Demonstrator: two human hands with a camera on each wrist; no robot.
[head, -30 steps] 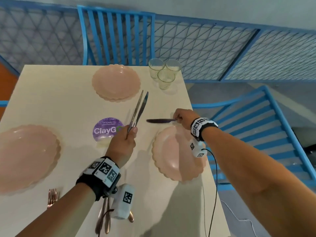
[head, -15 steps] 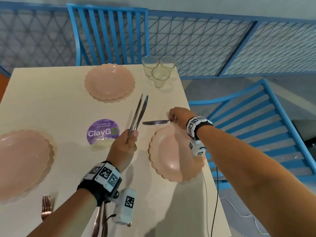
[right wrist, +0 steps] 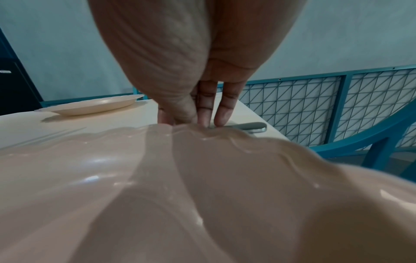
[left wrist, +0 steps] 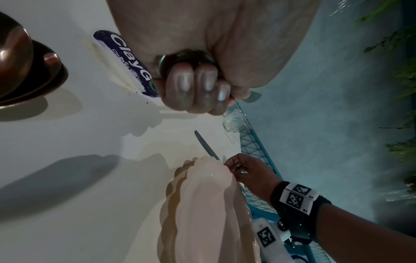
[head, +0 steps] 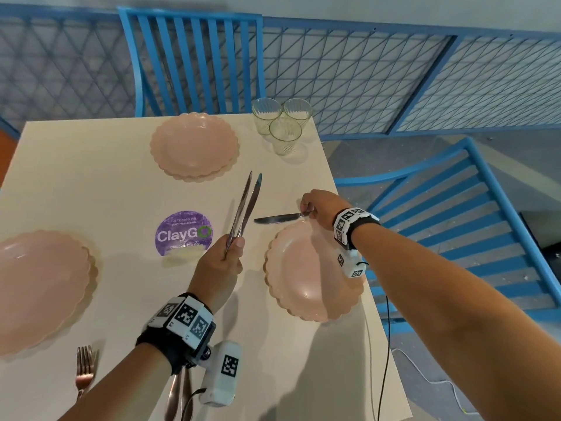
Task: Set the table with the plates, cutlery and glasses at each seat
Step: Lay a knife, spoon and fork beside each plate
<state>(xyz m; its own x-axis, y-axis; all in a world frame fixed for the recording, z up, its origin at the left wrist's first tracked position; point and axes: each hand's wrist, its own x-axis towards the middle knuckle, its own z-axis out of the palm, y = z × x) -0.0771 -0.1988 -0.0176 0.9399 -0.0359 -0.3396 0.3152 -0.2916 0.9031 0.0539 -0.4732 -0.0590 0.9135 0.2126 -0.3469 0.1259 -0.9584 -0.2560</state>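
My left hand (head: 233, 247) grips two table knives (head: 246, 205) by their handles, blades pointing away over the table; its curled fingers (left wrist: 193, 85) show in the left wrist view. My right hand (head: 305, 212) pinches the handle of a third knife (head: 274, 219), which lies crosswise just past the far rim of the pink scalloped plate (head: 306, 278) at the right seat. In the right wrist view its fingertips (right wrist: 221, 115) come down on the knife handle (right wrist: 246, 126) behind the plate rim (right wrist: 202, 178). Two more pink plates sit far (head: 194, 145) and left (head: 39, 287).
Three ribbed glasses (head: 282, 124) cluster at the table's far right corner. A copper fork (head: 84, 370) and spoons (head: 179, 393) lie near the front edge under my left arm. A purple ClayGo sticker (head: 183, 232) marks the centre. Blue chairs stand at the far side (head: 197, 62) and right (head: 461, 226).
The right hand has brought its knife slightly lower and closer to the plate's far rim. The left hand still holds its two knives and has barely moved.
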